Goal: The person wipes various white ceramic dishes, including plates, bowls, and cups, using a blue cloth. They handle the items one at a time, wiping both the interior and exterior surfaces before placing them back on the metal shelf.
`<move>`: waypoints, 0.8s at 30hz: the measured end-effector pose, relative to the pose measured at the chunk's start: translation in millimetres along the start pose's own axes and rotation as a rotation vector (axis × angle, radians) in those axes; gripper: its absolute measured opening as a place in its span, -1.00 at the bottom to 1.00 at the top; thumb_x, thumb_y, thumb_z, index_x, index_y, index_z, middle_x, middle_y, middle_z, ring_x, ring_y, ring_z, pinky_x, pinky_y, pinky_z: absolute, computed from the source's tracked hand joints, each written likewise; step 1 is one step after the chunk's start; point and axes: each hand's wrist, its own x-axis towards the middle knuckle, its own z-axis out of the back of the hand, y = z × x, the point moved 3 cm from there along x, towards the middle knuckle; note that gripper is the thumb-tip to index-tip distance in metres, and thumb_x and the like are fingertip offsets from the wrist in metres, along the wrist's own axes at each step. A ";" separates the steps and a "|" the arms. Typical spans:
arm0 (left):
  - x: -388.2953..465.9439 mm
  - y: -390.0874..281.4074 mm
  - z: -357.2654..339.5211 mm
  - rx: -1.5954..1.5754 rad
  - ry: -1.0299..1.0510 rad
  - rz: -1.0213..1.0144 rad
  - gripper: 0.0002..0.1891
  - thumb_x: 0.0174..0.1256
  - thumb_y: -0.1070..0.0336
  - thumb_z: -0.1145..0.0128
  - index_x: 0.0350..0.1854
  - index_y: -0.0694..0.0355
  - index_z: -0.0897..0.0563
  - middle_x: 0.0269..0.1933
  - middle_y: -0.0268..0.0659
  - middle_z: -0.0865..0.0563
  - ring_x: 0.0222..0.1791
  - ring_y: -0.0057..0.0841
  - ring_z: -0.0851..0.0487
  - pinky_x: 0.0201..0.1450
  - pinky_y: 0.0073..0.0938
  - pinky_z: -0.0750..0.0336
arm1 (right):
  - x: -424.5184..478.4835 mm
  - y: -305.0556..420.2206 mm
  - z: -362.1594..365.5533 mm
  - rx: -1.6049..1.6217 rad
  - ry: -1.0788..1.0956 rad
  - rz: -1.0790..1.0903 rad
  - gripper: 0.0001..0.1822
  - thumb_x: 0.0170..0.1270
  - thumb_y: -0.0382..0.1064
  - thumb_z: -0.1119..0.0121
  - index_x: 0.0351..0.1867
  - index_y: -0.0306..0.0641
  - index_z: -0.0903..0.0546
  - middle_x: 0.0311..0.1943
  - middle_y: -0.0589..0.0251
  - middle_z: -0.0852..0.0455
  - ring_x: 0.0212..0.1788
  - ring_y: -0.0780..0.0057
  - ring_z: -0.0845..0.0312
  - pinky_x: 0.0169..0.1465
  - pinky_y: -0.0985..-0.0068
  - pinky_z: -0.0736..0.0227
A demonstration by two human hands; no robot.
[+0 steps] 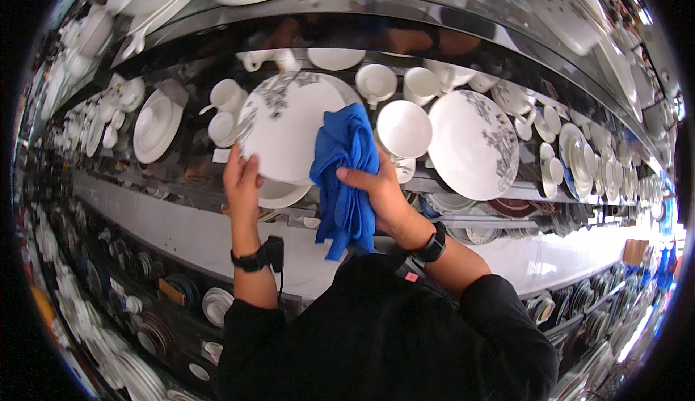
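Observation:
My left hand (pixel 242 175) grips the lower left rim of a white plate (pixel 288 129) with a dark floral pattern along its upper left edge. The plate is tilted up in front of the shelf. A folded blue cloth (pixel 347 173) is held in my right hand (pixel 380 186), its thumb lying across the front. The cloth covers the plate's right side, and its lower end hangs down. Below the plate part of a white dish (pixel 283 194) shows. Right of the cloth stand a white bowl (pixel 404 128) and a second floral plate (pixel 473 146).
White cups (pixel 376 82) line the shelf behind, with more cups (pixel 223 97) at the left. A dark shelf edge (pixel 347 29) runs above my hands. Lower shelves hold stacked plates (pixel 217 306) on both sides of a pale floor (pixel 179 238).

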 end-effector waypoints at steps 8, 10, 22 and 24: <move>-110.0 -41.5 -69.5 0.000 0.057 -0.292 -0.42 0.45 0.37 -0.01 0.45 0.42 -0.20 -0.09 -0.23 -0.70 -0.52 -0.78 -0.49 -0.56 -0.74 -0.34 | -99.2 73.0 58.4 -0.186 0.131 0.064 -0.16 0.06 -0.48 -0.38 0.41 -0.35 -0.23 0.22 0.15 -0.49 0.24 0.41 -0.40 0.33 0.38 -0.27; -127.3 -37.1 -99.6 -0.002 0.109 -0.297 -0.42 0.46 0.35 0.00 0.45 0.41 -0.19 -0.15 -0.24 -0.70 -0.55 -0.78 -0.48 -0.58 -0.74 -0.34 | -118.2 86.7 83.9 -0.124 0.053 0.086 -0.18 0.04 -0.50 -0.37 0.38 -0.38 -0.26 0.21 0.11 -0.51 0.22 0.35 -0.44 0.32 0.35 -0.30; -158.1 56.1 -284.8 0.459 0.497 -0.173 -0.40 0.42 0.36 -0.09 0.42 0.43 -0.19 -0.44 -0.21 -0.67 -0.56 -0.58 -0.57 -0.45 -0.52 -0.48 | -179.2 134.1 255.8 -0.121 -0.383 0.204 -0.33 0.03 -0.52 -0.27 0.27 -0.42 -0.38 0.03 0.06 -0.63 0.00 0.32 -0.61 0.10 0.39 -0.51; -151.3 74.3 -299.3 0.581 0.516 -0.207 -0.42 0.40 0.34 -0.09 0.39 0.44 -0.23 -0.41 -0.16 -0.69 -0.53 -0.44 -0.60 -0.44 -0.43 -0.49 | -172.8 134.3 270.4 -0.130 -0.418 0.213 -0.37 0.05 -0.52 -0.28 0.24 -0.40 -0.41 -0.03 0.10 -0.65 -0.07 0.35 -0.63 0.05 0.40 -0.53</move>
